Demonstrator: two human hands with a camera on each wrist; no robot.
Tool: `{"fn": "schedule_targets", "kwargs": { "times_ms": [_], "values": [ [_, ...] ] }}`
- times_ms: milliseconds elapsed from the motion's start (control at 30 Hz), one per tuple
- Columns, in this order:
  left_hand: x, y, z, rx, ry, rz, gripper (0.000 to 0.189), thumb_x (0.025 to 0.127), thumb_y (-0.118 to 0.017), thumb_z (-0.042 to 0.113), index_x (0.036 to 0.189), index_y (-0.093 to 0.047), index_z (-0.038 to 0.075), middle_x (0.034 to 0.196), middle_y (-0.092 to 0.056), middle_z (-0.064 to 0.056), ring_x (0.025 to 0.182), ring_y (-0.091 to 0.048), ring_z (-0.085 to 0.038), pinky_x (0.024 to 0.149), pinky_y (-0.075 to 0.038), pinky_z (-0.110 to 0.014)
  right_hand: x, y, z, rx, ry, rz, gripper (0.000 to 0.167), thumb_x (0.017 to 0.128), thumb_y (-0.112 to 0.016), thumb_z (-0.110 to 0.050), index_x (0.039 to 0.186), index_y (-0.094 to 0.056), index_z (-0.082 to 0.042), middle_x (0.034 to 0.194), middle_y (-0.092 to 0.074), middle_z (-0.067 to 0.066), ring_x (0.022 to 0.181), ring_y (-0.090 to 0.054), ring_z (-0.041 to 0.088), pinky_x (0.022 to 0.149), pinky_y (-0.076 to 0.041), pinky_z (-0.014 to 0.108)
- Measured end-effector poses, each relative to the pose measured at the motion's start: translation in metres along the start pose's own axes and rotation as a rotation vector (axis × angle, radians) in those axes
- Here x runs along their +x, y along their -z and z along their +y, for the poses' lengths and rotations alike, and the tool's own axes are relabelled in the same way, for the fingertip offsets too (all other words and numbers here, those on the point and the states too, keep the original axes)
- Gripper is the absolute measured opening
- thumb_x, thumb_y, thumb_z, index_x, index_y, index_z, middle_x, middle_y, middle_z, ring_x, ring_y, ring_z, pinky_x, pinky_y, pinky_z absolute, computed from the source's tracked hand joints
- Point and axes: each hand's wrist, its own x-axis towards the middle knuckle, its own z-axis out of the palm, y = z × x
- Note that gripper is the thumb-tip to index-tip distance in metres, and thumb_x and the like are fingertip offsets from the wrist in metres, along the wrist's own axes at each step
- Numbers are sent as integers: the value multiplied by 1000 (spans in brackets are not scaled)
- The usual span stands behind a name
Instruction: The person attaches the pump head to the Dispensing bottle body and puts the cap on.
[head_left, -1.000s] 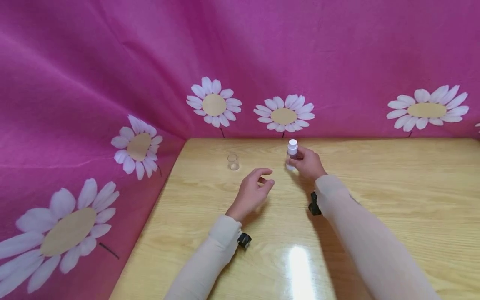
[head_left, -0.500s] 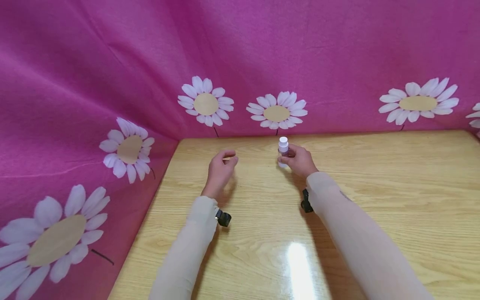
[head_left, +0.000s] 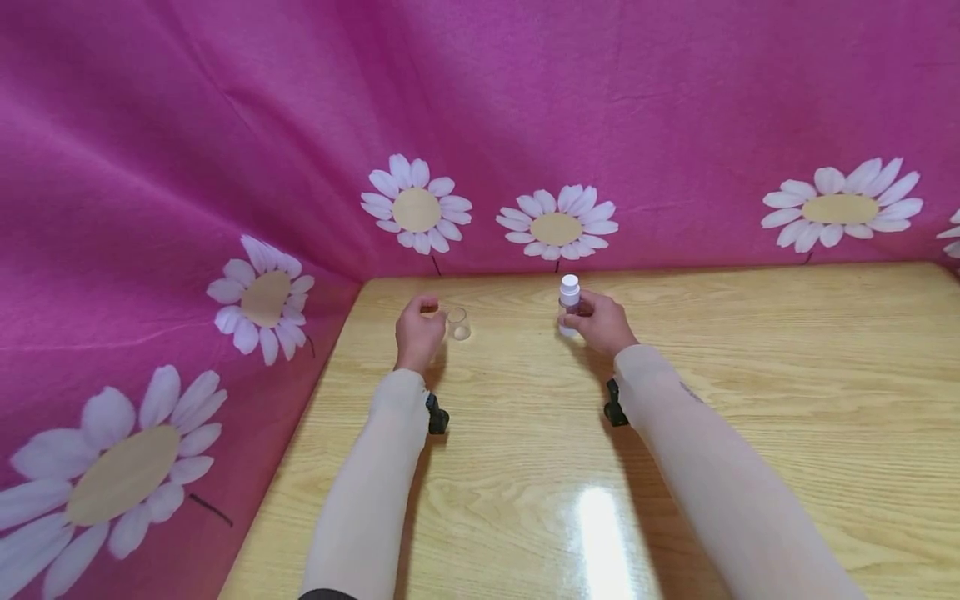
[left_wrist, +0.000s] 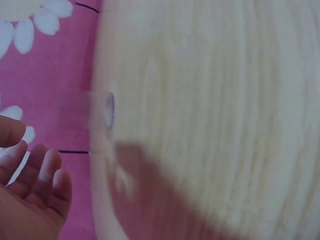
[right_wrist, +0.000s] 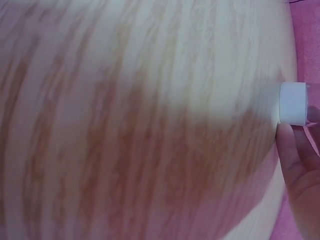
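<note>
My right hand grips a small upright bottle by its clear-looking middle, thumb and fingers on either side. Its white top stands above the hand; in the right wrist view a white end part shows beside the fingers. A small transparent cap, like a little cup, stands on the table to the left. Just left of that cap is my left hand, its fingers loosely curled with nothing in them. In the left wrist view the hand is apart from the blurred cap.
The light wooden table meets a pink cloth with white daisies along its back and left edges. Each wrist carries a black camera, one on the left and one on the right.
My left hand has moved left and forward, passing in front of the cap to its left side. The right hand keeps its grip on the bottle, almost in place.
</note>
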Motion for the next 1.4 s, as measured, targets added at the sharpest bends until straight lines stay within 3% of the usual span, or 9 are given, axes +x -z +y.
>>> {"fn": "schedule_targets", "kwargs": {
  "times_ms": [367, 533, 700, 900, 1067, 1167, 1400],
  "values": [
    [4, -9, -15, 87, 67, -134, 58, 89, -68, 18, 140, -46, 2, 139, -53, -18, 130, -52, -32, 110, -43, -43, 1, 2, -1, -9, -8, -31, 45, 97, -63, -16, 141, -53, -7, 141, -57, 23, 131, -54, 39, 111, -43, 52],
    [3, -13, -16, 15, 89, -122, 60, 87, -68, 14, 141, -45, 1, 141, -52, -19, 133, -48, -32, 112, -41, -42, 1, 0, -3, -10, -1, -33, 46, 97, -63, -17, 140, -53, -6, 140, -57, 23, 130, -54, 39, 110, -44, 51],
    [4, -17, -17, -53, 101, -178, 66, 87, -72, 13, 145, -41, 2, 147, -48, -19, 140, -43, -31, 117, -37, -41, 2, -1, 0, 2, -12, -28, 46, 98, -62, -18, 142, -52, -8, 142, -56, 22, 131, -53, 38, 111, -44, 51],
    [5, -25, -21, -84, 91, -201, 52, 89, -71, 14, 138, -55, 8, 136, -58, -15, 128, -53, -29, 111, -43, -41, 1, 0, 2, 23, -30, -30, 45, 98, -62, -18, 141, -52, -10, 142, -56, 19, 130, -53, 37, 109, -45, 51],
    [3, -28, -31, -154, 155, -179, 44, 91, -72, 21, 133, -62, 14, 130, -62, -10, 123, -55, -25, 109, -45, -39, -1, -2, 2, 29, -54, -58, 44, 99, -61, -19, 141, -53, -14, 141, -57, 19, 125, -55, 35, 91, -55, 43],
    [3, -29, -33, -177, 153, -191, 44, 91, -71, 21, 134, -62, 14, 132, -61, -11, 125, -54, -25, 109, -45, -40, -1, -1, 2, 41, -61, -61, 45, 99, -61, -19, 143, -51, -13, 142, -56, 20, 124, -56, 34, 84, -55, 37],
    [4, -28, -27, -159, 125, -207, 44, 92, -71, 18, 134, -61, 12, 129, -63, -13, 122, -56, -26, 108, -46, -39, 1, 2, 1, 55, -74, -64, 46, 99, -60, -19, 144, -50, -14, 143, -55, 19, 124, -56, 34, 89, -55, 41]
  ]
}}
